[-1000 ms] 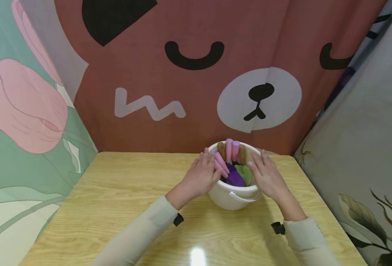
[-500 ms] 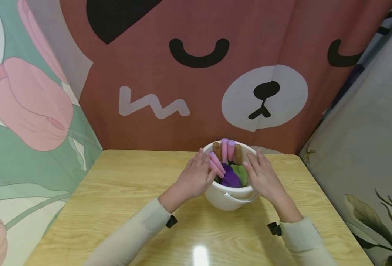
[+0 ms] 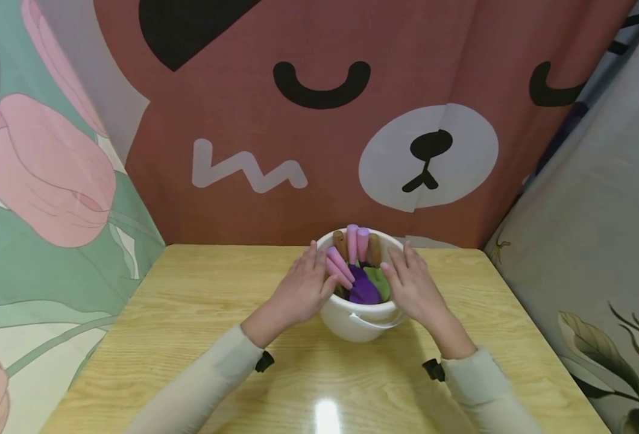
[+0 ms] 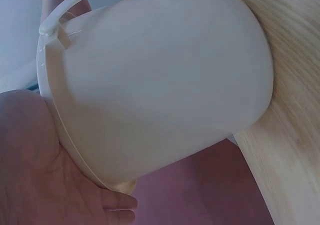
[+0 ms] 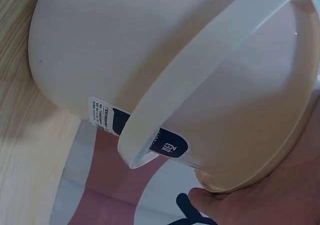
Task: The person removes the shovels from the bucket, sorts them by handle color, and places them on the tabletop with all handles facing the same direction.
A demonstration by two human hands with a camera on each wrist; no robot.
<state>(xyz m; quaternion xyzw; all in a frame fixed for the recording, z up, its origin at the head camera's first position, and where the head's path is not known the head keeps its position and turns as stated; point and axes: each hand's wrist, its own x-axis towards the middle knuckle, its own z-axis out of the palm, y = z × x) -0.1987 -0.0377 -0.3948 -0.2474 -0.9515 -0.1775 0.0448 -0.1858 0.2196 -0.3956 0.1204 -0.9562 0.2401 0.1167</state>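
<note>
Bucket: I find one white bucket (image 3: 346,328) upright at the far side of the desk (image 3: 222,289), somewhat right of centre, between the two hands.
Left hand: I record the left hand (image 3: 299,290) at the bucket's left rim, palm side touching it; fingers straight and pointing to the far side, not curled round anything.
Right hand: the right hand (image 3: 416,288) stands at the right rim in like manner, touching it; fingers extended, thumb apart from them, gripping nothing.
Bucket handle: the white handle (image 3: 384,326) is folded down and hangs across the near wall, toward the right.
Bucket sticker: from the right wrist view I note a dark and white sticker (image 5: 170,143) on the wall, partly covered by the handle.
Bucket contents, far side: two pink sticks (image 3: 358,244) with lilac ends stand between two brown sticks (image 3: 374,251).
Bucket contents, left: a second pink pair (image 3: 340,268) leans toward the left hand; I cannot tell whether they touch.
Bucket contents, near side: a purple piece (image 3: 364,293), with a green piece (image 3: 379,284) just right of it.
Sleeves: pale on both arms, a black device (image 3: 264,361) at the left wrist.
Backdrop: a brown bear print (image 3: 319,150) behind the desk.
</note>
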